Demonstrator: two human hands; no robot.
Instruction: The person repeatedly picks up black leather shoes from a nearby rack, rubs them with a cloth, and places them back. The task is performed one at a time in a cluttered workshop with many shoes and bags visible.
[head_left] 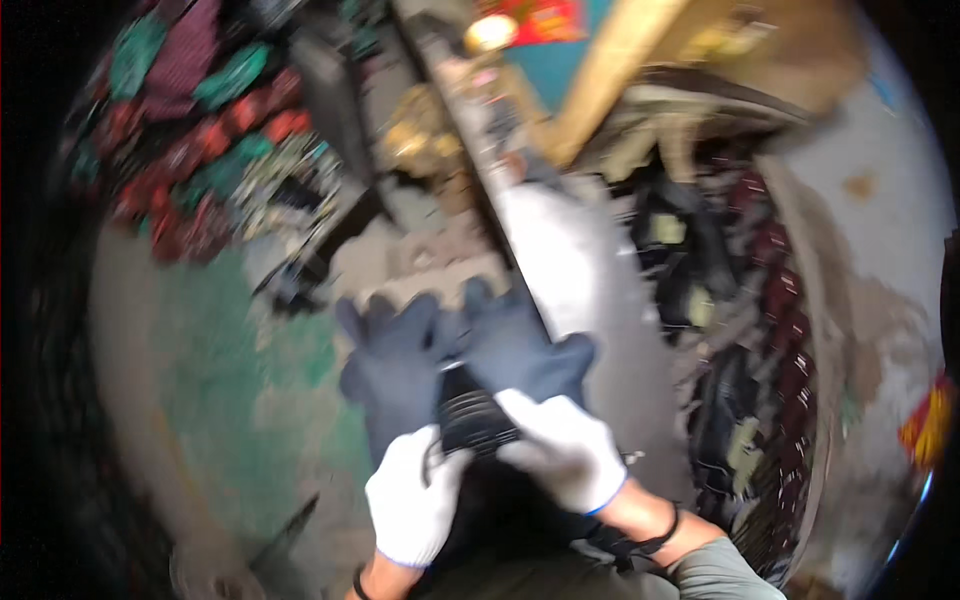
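Observation:
My left hand [415,500], in a white knit glove, is closed at the left edge of a black piece with pale ridges or lines across it [475,420]. On its right edge, the fingers of my right hand [575,455], gloved in white too, close on the same piece. Motion blur hides what kind of thing it is. Just beyond it lie two blue-grey work gloves, a left one [400,355] and a right one [525,340], side by side with their fingers pointing away from me. The black piece covers part of their near ends.
Red and green plastic bundles [200,140] are heaped at the far left. A long dark-edged board [560,250] runs beyond the gloves. To the right, black scraps [690,250] lie beside a dark red patterned cloth [780,330]. A wooden beam [610,80] slants at the back.

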